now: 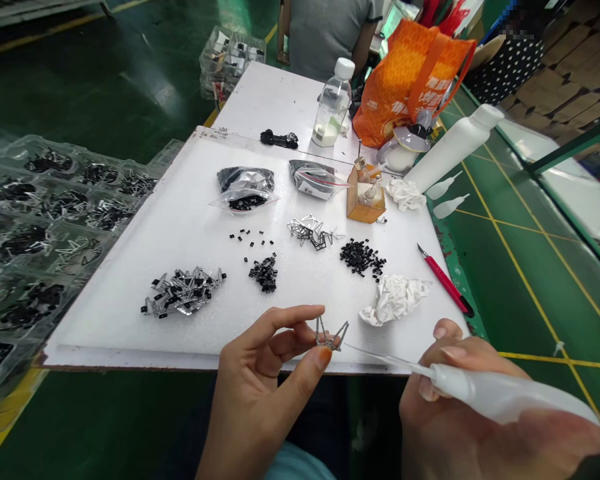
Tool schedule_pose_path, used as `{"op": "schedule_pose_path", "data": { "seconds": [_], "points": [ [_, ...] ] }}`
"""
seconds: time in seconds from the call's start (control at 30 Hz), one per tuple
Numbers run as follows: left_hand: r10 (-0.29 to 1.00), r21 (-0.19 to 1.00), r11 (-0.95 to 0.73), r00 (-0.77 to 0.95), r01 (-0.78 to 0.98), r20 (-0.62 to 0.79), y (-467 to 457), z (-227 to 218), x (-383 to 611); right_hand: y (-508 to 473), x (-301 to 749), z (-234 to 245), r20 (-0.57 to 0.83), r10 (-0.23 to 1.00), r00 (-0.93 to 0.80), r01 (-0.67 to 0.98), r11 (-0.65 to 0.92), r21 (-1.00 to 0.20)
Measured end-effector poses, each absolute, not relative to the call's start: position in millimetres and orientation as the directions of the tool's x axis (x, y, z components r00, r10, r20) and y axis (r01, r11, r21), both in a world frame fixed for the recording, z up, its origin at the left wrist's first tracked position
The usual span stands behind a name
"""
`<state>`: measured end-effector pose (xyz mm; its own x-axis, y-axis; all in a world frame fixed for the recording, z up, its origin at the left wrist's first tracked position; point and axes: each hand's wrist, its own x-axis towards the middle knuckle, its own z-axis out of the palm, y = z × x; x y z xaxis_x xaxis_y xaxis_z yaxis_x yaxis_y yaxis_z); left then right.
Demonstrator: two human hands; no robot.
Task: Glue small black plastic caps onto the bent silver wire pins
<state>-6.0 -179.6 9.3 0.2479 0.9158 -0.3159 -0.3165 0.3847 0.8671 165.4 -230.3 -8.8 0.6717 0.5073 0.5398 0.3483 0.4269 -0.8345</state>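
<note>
Between thumb and fingers, my left hand (265, 373) pinches a small silver metal frame (331, 340) with two upright arms, just past the table's front edge. My right hand (460, 407) is closed around a white squeeze bottle (505, 393) with a long thin nozzle. The nozzle tip points left and ends close beside the metal frame; whether they touch I cannot tell. Beyond my hands lie a pile of bare metal frames (311, 232), two heaps of small black pieces (361, 257) (264, 273), and a pile of frames with black pieces on them (184, 291).
On the white table (130, 333) are crumpled tissue (396, 300), a red utility knife (445, 280), zip bags (247, 190), a wooden box with small bottles (365, 208), a clear bottle (333, 107) and an orange bag (400, 87). Clear trays (55, 220) stand left. Other people sit beyond.
</note>
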Motion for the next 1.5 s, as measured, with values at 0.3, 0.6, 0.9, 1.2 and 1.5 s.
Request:
{"op": "schedule_pose_path", "data": {
  "seconds": [0.3, 0.6, 0.9, 1.2, 1.5],
  "points": [
    [0.913, 0.867, 0.395, 0.233, -0.305, -0.334, -178.9, 12.1, -5.3, -230.6, 163.3, -8.8, 0.545, 0.531, 0.649, 0.335, 0.444, -0.831],
    [0.917, 0.876, 0.383, 0.237, -0.293, -0.322, -180.4, 11.3, -5.7, -228.3, 164.8, -8.6, 0.535, 0.505, 0.677, 0.347, 0.421, -0.838],
    [0.905, 0.855, 0.417, 0.227, -0.309, -0.359, -179.0, 10.9, -4.3, -227.1, 166.8, -16.4, 0.367, 0.514, 0.775, 0.149, 0.416, -0.897],
    [0.864, 0.821, 0.492, 0.284, -0.291, -0.417, -180.3, -0.7, -11.3, -154.5, 181.5, -14.7, -0.037, 0.957, 0.287, 0.381, -0.149, -0.912],
    [0.855, 0.795, 0.507, 0.308, -0.333, -0.417, -186.4, 4.9, -24.1, -82.8, 127.6, -6.3, -0.103, 0.995, -0.018, 0.87, -0.035, -0.492]
  ]
}}
